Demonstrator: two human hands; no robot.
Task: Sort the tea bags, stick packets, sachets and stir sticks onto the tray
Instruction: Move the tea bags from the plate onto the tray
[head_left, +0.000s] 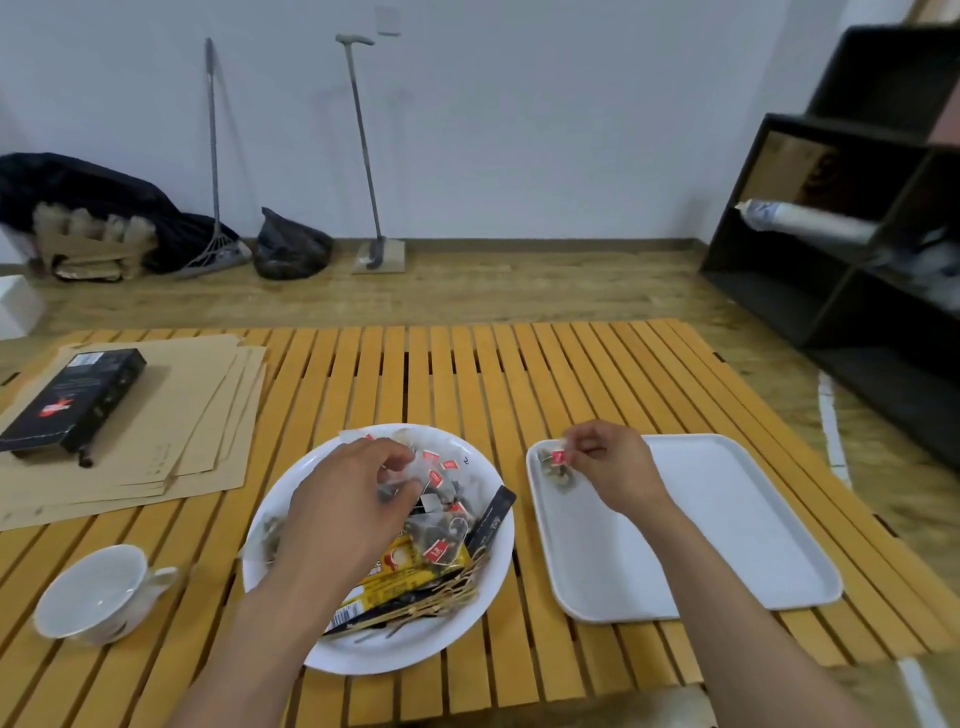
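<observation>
A white bowl (332, 657) in front of me holds a heap of clear tea bags (441, 519) with red tags, yellow sachets (400, 574), a black stick packet (491, 517) and wooden stir sticks (436, 603). My left hand (348, 512) reaches into the bowl, its fingers pinched on a tea bag in the heap. To the right lies a white tray (727, 530). My right hand (613, 467) holds a tea bag (556, 467) by its red tag at the tray's far left corner, and the bag rests on the tray.
The slatted wooden table carries a white cup (98, 592) on a saucer at the near left, and a black box (78, 400) on brown paper sheets (171, 447) at the far left. A black shelf unit (857, 249) stands on the floor to the right.
</observation>
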